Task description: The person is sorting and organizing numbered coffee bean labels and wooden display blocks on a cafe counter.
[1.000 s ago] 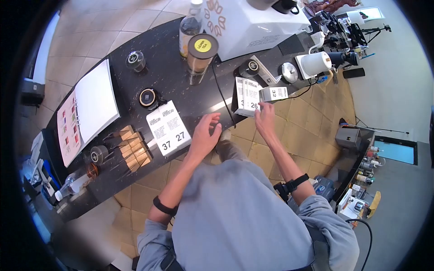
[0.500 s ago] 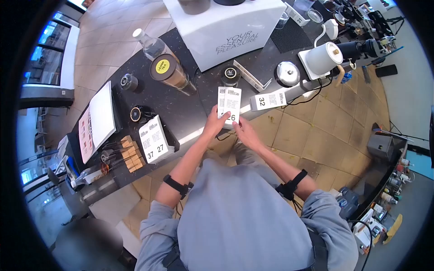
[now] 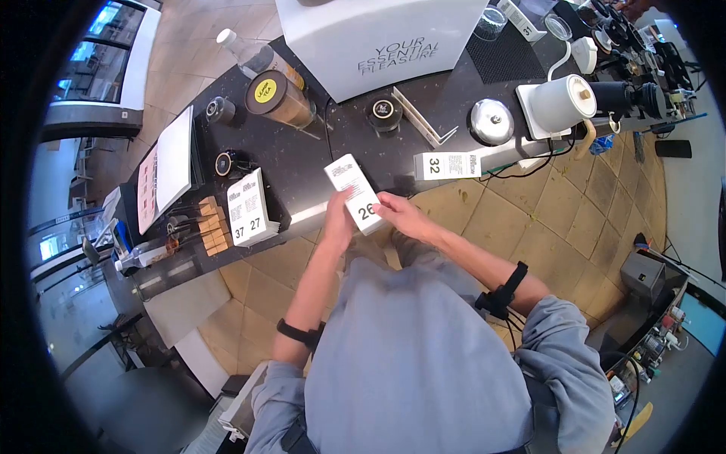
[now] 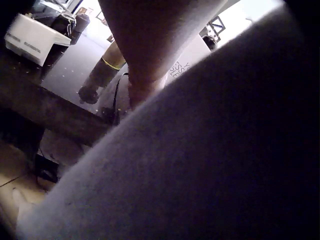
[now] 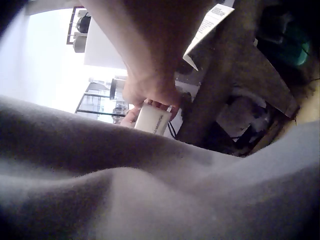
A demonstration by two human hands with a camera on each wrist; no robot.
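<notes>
at frame centre, the white box numbered 26 [image 3: 354, 194] is gripped by both the left hand [image 3: 338, 219] and right hand [image 3: 398, 215], tilted off the black counter [image 3: 302, 170] so its label stays readable.

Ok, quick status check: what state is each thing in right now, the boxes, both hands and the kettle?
Box marked 26: lifted off the counter, tilted, held in both hands.
Left hand: grips the box's lower left side.
Right hand: holds its lower right end.
Box marked 32: lying on its side on the counter.
Boxes marked 37 and 27: upright, side by side.
White kettle: upright, lid on.
</notes>
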